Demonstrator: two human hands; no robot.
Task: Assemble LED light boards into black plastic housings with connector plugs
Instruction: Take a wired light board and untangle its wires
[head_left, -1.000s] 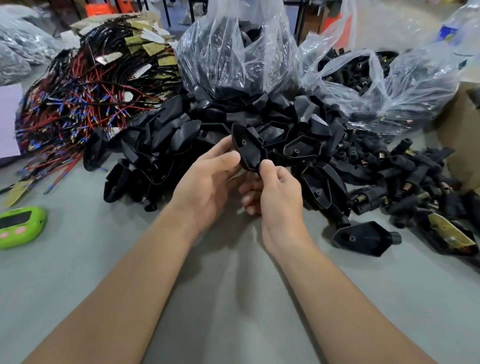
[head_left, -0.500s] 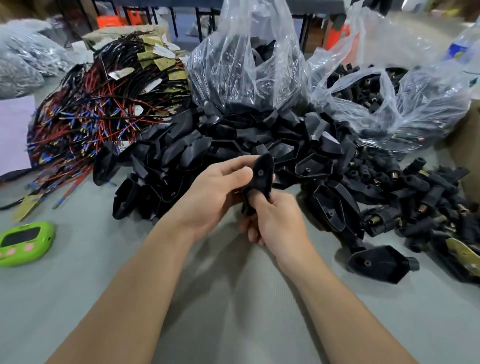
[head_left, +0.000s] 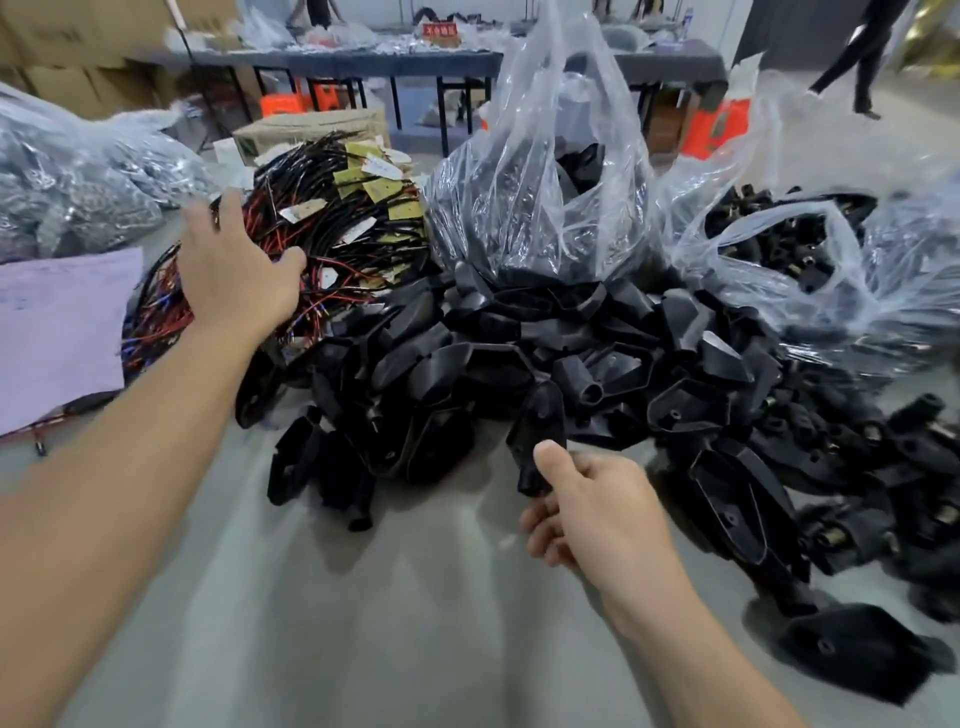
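View from above a grey desk (head_left: 415, 623), both forearms reaching in from 6 o'clock. The right hand (head_left: 602, 514), just right of centre, pinches one black plastic housing (head_left: 537, 426) between thumb and curled fingers. The housing stands nearly upright above the desk, at the near edge of the pile, and its lower end is hidden behind the thumb. The left hand (head_left: 234, 275), at 10 o'clock, is spread wide, palm down, holding nothing, over a tangle of red and black wires (head_left: 332, 260) with small yellow LED boards (head_left: 382, 189) attached. Its fingertips are blurred, and whether it touches the wires cannot be told. A heap of loose black housings (head_left: 519, 338) fills the centre. At 12 o'clock a clear plastic bag (head_left: 535, 197) holds more, dim behind the wrinkled film. At 2 o'clock a second clear bag (head_left: 779, 244) holds connector plugs, and loose plugs (head_left: 909, 467) at 3 o'clock are cut off by the edge. A single housing (head_left: 857, 654) lies apart at 4 o'clock. A pale purple sheet (head_left: 57, 322) at 9 o'clock is partly out of view.
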